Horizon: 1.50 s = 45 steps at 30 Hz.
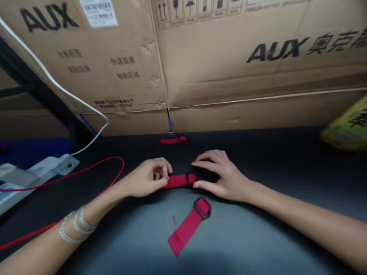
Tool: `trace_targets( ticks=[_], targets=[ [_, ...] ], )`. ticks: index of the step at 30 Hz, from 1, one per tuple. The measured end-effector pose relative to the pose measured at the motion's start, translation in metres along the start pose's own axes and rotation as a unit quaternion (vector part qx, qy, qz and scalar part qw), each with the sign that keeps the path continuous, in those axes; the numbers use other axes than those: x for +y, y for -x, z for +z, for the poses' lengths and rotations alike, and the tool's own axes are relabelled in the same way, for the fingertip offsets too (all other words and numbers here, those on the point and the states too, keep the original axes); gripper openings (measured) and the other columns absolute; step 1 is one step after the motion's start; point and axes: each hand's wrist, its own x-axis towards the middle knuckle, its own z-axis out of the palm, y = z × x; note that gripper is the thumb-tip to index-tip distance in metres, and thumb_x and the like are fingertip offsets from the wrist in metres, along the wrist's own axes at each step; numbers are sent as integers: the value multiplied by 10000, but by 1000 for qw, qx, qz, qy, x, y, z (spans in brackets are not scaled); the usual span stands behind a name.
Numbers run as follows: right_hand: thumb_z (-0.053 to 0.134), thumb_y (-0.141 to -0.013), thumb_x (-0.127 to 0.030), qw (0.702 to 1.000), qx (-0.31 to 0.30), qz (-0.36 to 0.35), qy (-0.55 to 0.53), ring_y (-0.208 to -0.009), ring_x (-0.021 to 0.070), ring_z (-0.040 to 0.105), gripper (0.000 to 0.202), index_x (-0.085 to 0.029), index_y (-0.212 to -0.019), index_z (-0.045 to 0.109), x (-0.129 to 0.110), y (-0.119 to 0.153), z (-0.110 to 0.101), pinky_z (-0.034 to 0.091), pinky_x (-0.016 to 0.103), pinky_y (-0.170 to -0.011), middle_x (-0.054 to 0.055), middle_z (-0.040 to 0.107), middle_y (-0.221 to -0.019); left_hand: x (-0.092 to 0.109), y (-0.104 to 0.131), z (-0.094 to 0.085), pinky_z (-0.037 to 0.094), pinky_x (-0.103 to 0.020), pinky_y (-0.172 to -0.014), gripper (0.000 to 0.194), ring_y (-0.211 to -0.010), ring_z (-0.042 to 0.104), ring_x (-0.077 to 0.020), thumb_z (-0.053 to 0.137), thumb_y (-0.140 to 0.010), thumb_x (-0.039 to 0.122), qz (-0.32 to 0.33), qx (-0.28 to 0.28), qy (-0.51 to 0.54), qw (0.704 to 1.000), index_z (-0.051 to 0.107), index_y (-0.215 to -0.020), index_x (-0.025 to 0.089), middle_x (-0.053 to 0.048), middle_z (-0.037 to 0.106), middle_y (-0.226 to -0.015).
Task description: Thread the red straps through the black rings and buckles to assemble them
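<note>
The left hand [151, 177] pinched one end of a red webbing strap [177, 181]; the right hand [225, 176], fingers spread, was beside its black buckle [188, 179]. A second strap [188, 228] lay nearer.

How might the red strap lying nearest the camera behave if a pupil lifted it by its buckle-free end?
The red strap would probably flop, since it looks like thin fabric. The black buckle looks rigid, so that end may swing downward. Lying flat, the strap seems unlikely to roll.

Silvery, sparkling bracelets [76, 224] loop around the left wrist [99, 210]
</note>
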Motion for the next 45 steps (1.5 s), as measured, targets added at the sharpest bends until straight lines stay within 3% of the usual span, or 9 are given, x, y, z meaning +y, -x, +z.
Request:
trace_targets(
  ticks=[3,8,12,16,21,29,36,41,45],
  targets=[
    [619,-883,-395,996,31,81,33,-1030,228,570,320,-194,-1129,659,9,3,-3,433,401,-905,114,631,-1114,-6,-1,-8,440,-247,-616,95,-699,551,-122,548,-750,214,3,35,-64,997,548,-668,166,-54,636,-944],
    [646,-832,-429,982,-45,162,81,-995,256,558,423,-175,-1171,645,18,5,-4,430,431,-884,123,618,-1103,-15,-2,-18,463,-311,-665,67,-702,539,-165,561,-721,236,-10,110,-212,971,558,-765,186,-39,598,-848],
    [582,-888,-356,985,-87,133,70,-948,221,550,308,-173,-1120,670,15,4,-5,422,395,-860,117,617,-1054,-11,-1,-11,499,-382,-809,166,-882,586,-220,557,-777,239,47,131,-257,956,593,-926,175,-76,616,-964],
    [541,-939,-391,990,-110,84,30,-954,207,540,318,-206,-1164,669,14,4,-6,419,379,-859,109,611,-1045,-3,3,6,466,-403,-1024,307,-1162,566,-233,537,-864,228,137,104,-223,960,593,-1161,178,-111,612,-1233],
    [581,-909,-471,989,-120,79,24,-938,209,538,378,-212,-1166,678,14,3,-7,424,375,-841,110,608,-1037,-7,5,17,420,-441,-1127,519,-1344,484,-248,536,-922,291,157,77,-221,960,461,-1427,197,-123,519,-1452],
    [590,-906,-453,988,-127,86,22,-963,215,533,375,-198,-1172,662,14,3,-7,413,373,-856,107,604,-1057,-5,6,14,446,-436,-1108,499,-1309,528,-252,593,-892,269,197,168,-207,944,533,-1384,202,-124,565,-1409],
    [603,-901,-432,989,-117,85,28,-954,212,533,349,-187,-1138,675,14,3,-7,411,366,-848,112,612,-1044,-8,7,21,444,-471,-1091,431,-1321,509,-274,591,-909,309,201,51,-266,941,599,-1331,219,-129,574,-1398],
    [592,-905,-439,988,-122,89,24,-954,211,536,343,-194,-1129,678,13,2,-8,413,372,-850,105,613,-1041,-7,5,18,469,-465,-1051,339,-1272,548,-269,586,-908,296,205,76,-269,938,675,-1228,230,-121,606,-1357],
    [612,-891,-436,990,-112,87,26,-943,209,546,354,-193,-1141,671,13,2,-7,417,364,-844,107,617,-1036,-8,3,16,484,-424,-1005,235,-1165,613,-245,593,-905,282,213,127,-260,933,731,-1079,206,-119,674,-1235]
  ],
)
